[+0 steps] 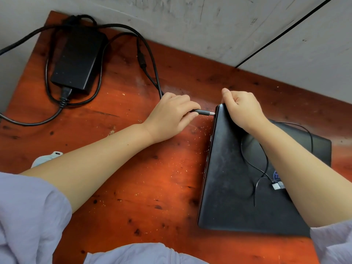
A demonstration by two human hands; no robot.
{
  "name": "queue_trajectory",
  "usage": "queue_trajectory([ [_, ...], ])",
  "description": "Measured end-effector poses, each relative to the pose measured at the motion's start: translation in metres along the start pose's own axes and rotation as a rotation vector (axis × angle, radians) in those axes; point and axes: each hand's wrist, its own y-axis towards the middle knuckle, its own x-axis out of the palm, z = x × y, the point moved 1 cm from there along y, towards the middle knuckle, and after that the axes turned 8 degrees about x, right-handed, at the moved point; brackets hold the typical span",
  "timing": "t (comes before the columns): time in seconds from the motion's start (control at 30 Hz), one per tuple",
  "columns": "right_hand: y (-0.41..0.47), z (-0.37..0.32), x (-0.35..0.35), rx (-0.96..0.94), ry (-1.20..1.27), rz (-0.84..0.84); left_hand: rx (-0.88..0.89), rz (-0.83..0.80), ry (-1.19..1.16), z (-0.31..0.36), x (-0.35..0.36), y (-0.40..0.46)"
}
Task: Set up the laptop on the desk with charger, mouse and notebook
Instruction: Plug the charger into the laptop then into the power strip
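A closed black laptop [234, 180] lies on the right of the red-brown wooden desk [144, 187]. My left hand [171, 117] pinches the charger's barrel plug [204, 112], whose tip meets the laptop's left edge near its far corner. My right hand [242, 108] grips that far corner of the laptop. The black charger brick [78, 58] rests at the desk's far left, its cables [152, 61] looping around it and running to my left hand. A thin black wire with a USB plug [277, 186] lies on the laptop lid. No mouse body or notebook is visible.
A grey concrete wall [209, 25] borders the desk's far side. One charger cable [17, 42] runs off the desk's left edge. A small pale object [47, 158] shows at the left edge behind my left forearm. My lilac sleeves fill the bottom corners.
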Motion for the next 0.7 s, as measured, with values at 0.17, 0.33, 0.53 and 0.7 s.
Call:
queue_trajectory([
  [0.17,-0.0015,-0.001,-0.0019,-0.01,0.014,-0.002,-0.008,-0.018,-0.004,0.0027,0.0004,0.0024],
  [0.33,-0.0009,-0.0006,-0.0033,-0.01,0.019,0.008,-0.025,-0.03,-0.001,0.0038,0.001,0.0044],
  [0.53,-0.001,-0.0011,-0.0051,-0.006,0.038,0.014,-0.028,-0.049,0.02,0.0026,0.0027,0.0055],
  [0.7,-0.0005,-0.0011,-0.0063,-0.016,0.06,-0.005,-0.013,-0.031,-0.004,0.002,0.0016,0.0066],
])
